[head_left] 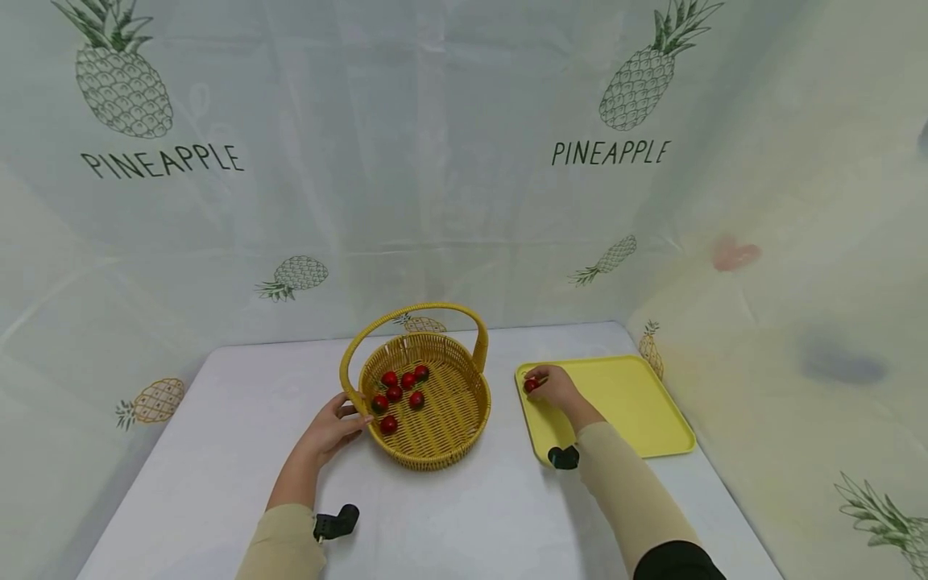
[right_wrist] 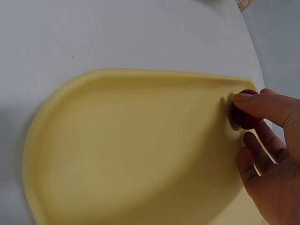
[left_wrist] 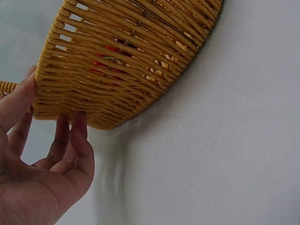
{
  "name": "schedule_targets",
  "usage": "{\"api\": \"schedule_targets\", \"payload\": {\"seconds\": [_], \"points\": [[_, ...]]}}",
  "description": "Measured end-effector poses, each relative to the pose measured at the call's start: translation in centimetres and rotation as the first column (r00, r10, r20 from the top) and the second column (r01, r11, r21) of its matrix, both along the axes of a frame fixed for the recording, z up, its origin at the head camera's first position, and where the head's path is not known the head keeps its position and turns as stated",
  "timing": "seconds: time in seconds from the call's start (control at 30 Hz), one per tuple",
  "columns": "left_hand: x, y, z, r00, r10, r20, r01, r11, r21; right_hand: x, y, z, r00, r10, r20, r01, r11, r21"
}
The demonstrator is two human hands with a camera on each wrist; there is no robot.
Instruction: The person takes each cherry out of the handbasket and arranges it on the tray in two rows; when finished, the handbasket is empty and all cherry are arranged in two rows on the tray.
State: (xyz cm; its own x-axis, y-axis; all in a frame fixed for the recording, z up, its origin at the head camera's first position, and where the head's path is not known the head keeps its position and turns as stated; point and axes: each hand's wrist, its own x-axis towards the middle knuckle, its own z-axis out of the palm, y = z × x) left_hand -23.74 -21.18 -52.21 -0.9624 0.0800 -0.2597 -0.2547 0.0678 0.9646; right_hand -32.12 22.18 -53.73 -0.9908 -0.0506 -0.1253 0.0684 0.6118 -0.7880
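A yellow woven basket (head_left: pixel 453 447) with a tall arched handle stands on the left-centre of the table. Several small round red fruits (head_left: pixel 416 400) lie in its left half. My left hand (head_left: pixel 335 427) holds the basket's left rim beside the handle's foot; in the left wrist view, fingers (left_wrist: pixel 82 140) rest against the outer weave. Over the left end of a yellow tray (head_left: pixel 616 403), my right hand (head_left: pixel 557 391) pinches one dark-red round fruit (right_wrist: pixel 246 112) between thumb and fingers. The right wrist view shows that fruit close to the tray's corner.
A white cloth covers the table (head_left: pixel 464 524). Behind it and to the right hangs a pale curtain (head_left: pixel 435 161) with pineapple prints. The tray lies along the table's right edge, apart from the basket. Each wrist carries a small black camera (head_left: pixel 337 522).
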Motion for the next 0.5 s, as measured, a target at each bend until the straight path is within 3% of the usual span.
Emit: {"api": "schedule_targets", "payload": {"seconds": [0.33,0.5], "points": [[0.0,-0.1,-0.1,1.000,-0.007,0.001,0.007,1.000,-0.009,1.1,0.6,2.0,0.999,0.038,-0.023,-0.038,0.999,0.005],[0.0,-0.3,0.0,1.000,-0.018,-0.008,0.018,1.000,-0.011,2.2,0.5,3.6,0.993,0.111,-0.027,-0.111,0.994,-0.015]]}}
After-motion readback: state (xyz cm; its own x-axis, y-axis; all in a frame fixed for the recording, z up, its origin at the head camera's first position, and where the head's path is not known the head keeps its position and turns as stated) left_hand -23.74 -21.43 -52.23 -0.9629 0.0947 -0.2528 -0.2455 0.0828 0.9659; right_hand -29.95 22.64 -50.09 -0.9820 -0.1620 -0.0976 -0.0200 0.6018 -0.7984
